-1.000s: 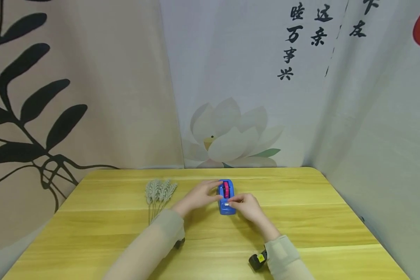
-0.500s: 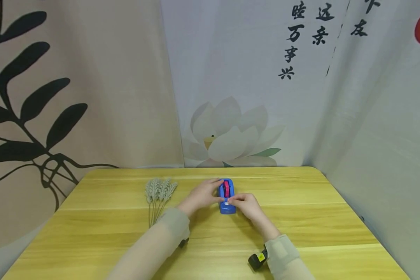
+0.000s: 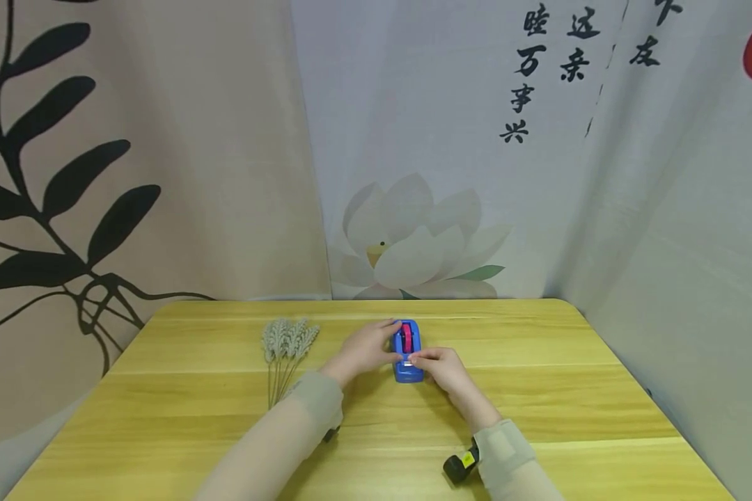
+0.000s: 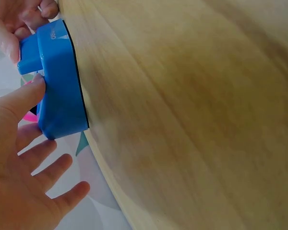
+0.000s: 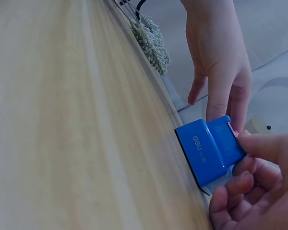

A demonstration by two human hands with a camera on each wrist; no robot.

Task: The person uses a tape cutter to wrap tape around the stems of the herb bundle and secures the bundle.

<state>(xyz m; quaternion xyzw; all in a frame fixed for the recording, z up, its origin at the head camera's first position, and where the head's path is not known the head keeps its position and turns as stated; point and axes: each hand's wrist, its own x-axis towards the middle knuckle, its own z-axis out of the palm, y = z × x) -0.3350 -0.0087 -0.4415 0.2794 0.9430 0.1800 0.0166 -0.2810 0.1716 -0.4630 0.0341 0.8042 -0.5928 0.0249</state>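
Observation:
A blue tape dispenser (image 3: 408, 374) with a pink roll core (image 3: 406, 338) stands on the wooden table. My left hand (image 3: 365, 348) holds its left side and back, with the thumb near the cutter and one finger at the rear end. The other left fingers spread free in the left wrist view, beside the dispenser's blue side (image 4: 65, 91). At the toothed cutter (image 5: 233, 130), my right hand (image 5: 266, 189) pinches the tape end between thumb and forefinger. The clear tape itself barely shows there, and the remaining right fingers are curled below.
A bunch of dried grey-green wheat stalks (image 3: 287, 344) lies left of the left forearm. Black wrist cameras stick out under both sleeves, the right one (image 3: 460, 466) with a yellow label. A printed curtain (image 3: 413, 229) hangs behind the wooden table (image 3: 225, 341).
My left hand has shifted slightly right and its thumb has come closer to the cutter. The right hand keeps almost the same place, and the dispenser has hardly moved.

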